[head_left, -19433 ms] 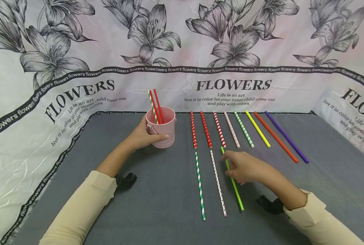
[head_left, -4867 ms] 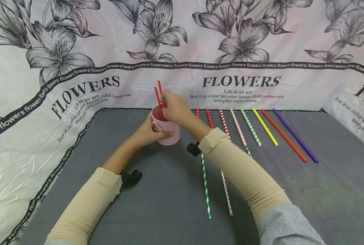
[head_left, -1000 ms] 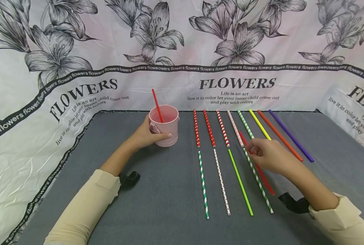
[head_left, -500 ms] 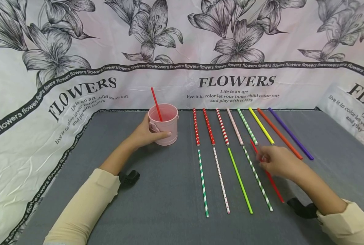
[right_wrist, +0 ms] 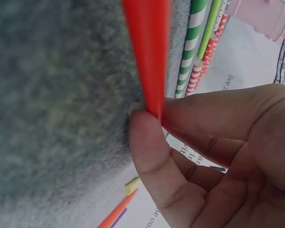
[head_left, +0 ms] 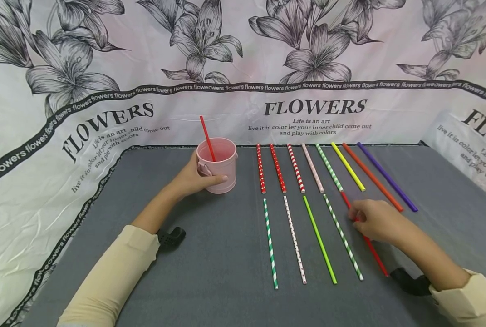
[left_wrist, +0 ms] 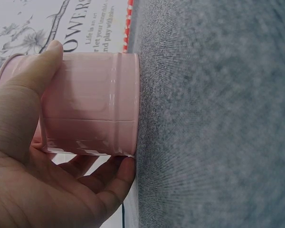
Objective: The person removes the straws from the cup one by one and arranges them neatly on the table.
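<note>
Right hand [head_left: 375, 223] is pinching the plain red paper straw [head_left: 371, 249] at the grey felt mat's [head_left: 210, 272] front-right; lay it parallel beside the green-striped one; left hand [head_left: 189, 181] grips the pink metal bucket [head_left: 218, 169].

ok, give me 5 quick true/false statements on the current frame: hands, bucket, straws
1. The left hand grips the pink bucket. True.
2. The bucket holds two straws. False: a single red straw stands in it.
3. The right hand pinches a plain red straw in the near row. True.
4. The purple straw lies at the left end of the far row. False: it lies at the right end.
5. The lime straw lies between the white dotted straw and a green striped straw. True.
</note>
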{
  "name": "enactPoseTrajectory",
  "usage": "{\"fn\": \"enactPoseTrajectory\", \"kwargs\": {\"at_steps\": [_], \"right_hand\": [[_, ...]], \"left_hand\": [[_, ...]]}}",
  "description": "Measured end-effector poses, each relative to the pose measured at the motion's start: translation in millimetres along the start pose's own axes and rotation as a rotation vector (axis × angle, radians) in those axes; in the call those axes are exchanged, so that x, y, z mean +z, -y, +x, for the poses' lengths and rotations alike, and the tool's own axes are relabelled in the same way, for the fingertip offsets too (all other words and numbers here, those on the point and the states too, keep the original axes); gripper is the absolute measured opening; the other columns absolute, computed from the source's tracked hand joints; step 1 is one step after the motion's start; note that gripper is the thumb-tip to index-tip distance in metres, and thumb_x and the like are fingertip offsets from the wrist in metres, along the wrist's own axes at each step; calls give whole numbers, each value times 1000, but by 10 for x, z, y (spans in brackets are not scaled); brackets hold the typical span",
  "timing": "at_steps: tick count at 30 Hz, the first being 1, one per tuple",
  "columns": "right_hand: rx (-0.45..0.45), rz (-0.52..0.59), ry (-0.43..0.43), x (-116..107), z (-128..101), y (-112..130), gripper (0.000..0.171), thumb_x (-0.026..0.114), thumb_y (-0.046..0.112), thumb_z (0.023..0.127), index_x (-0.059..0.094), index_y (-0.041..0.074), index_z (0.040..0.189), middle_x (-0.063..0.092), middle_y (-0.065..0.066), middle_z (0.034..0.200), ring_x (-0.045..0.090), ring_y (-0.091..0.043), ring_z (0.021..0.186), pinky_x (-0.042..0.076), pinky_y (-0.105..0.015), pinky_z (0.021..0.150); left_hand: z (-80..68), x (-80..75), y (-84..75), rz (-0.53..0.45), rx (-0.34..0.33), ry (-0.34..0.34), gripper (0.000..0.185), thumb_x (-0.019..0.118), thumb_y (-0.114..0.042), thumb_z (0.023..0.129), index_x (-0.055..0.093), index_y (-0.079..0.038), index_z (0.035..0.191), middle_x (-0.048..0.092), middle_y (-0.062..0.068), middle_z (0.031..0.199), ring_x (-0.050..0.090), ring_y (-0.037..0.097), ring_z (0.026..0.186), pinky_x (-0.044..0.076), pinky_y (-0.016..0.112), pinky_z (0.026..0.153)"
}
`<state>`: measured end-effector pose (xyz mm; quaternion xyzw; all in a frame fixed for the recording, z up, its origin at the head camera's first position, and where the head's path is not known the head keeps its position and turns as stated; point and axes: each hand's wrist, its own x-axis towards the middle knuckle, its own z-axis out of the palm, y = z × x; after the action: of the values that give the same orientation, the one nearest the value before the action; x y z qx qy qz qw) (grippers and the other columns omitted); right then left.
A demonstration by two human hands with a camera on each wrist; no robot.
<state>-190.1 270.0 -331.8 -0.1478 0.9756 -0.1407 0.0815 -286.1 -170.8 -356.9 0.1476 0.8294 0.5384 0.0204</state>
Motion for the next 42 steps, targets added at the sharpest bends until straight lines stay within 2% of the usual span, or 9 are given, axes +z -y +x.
{"fn": "enactPoseTrajectory", "kwargs": {"at_steps": [9, 18, 23, 27, 34, 42], "right_hand": [[-21, 23, 21, 4, -37, -3, 11, 70, -1, 85, 64, 3, 93, 52, 0, 67, 52, -14, 52, 41, -34, 52], [-57, -14, 18, -8, -36, -12, 16, 77, 5, 83, 65, 5, 95, 51, 2, 70, 46, -16, 60, 38, -33, 54], [-62, -43, 3, -76, -6, 21, 16, 78, 9, 83, 67, 6, 95, 58, 1, 77, 51, -15, 65, 42, -35, 55], [-81, -44, -25, -136, 38, 99, 16, 78, 11, 83, 68, 7, 94, 59, 2, 80, 51, -15, 66, 43, -35, 55], [-176, 31, -55, -169, 92, 273, 17, 79, 11, 84, 68, 6, 96, 57, 3, 82, 48, -13, 67, 42, -33, 57], [-207, 48, -34, -243, 230, 482, 21, 79, 8, 83, 69, 6, 101, 59, 0, 86, 52, -16, 71, 45, -35, 59]], "left_hand": [[16, -17, 43, -16, 2, 6, 99, 84, -28, 81, 19, -15, 155, 42, 8, 144, 42, 28, 130, 42, 54, 104], [21, -8, 43, -20, 18, 5, 97, 84, -26, 81, 21, -14, 153, 44, 8, 143, 44, 28, 129, 41, 54, 104], [27, -14, 52, -31, 37, 12, 95, 83, -24, 82, 21, -13, 152, 44, 10, 142, 43, 29, 130, 40, 55, 105], [28, -12, 50, -32, 41, 14, 94, 83, -23, 82, 21, -13, 152, 44, 10, 142, 43, 29, 130, 40, 55, 106], [-5, -5, -13, -28, 27, 12, 97, 84, -24, 82, 19, -14, 154, 43, 10, 144, 43, 29, 130, 40, 54, 106], [19, -10, 31, -31, 14, 14, 98, 83, -23, 82, 18, -15, 155, 41, 11, 146, 41, 31, 132, 38, 56, 107]]}}
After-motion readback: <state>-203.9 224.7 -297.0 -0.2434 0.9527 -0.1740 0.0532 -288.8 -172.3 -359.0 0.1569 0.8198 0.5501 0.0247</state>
